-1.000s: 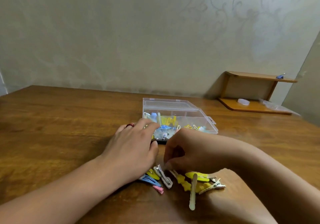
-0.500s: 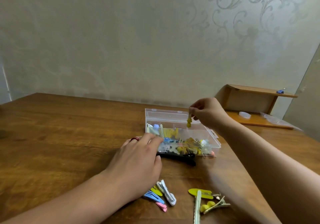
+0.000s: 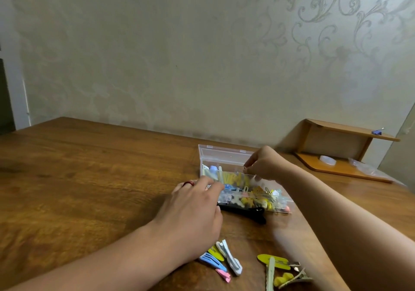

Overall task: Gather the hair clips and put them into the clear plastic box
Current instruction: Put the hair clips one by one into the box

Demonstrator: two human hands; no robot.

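Clear plastic box [image 3: 224,155] already well filled; several coloured hair clips [image 3: 226,260] left on wooden table [image 3: 89,167]. Right hand [image 3: 267,163] curled over box, contents unclear; left hand [image 3: 193,209] resting flat.

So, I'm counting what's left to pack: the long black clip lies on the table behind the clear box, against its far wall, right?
Not quite. In the head view the black clip lies on the table in front of the clear box, along its near wall, beside the left hand.

A brown wooden table [image 3: 89,178] bears a small wooden corner shelf [image 3: 343,153] at its far right, against the patterned beige wall [image 3: 202,54].
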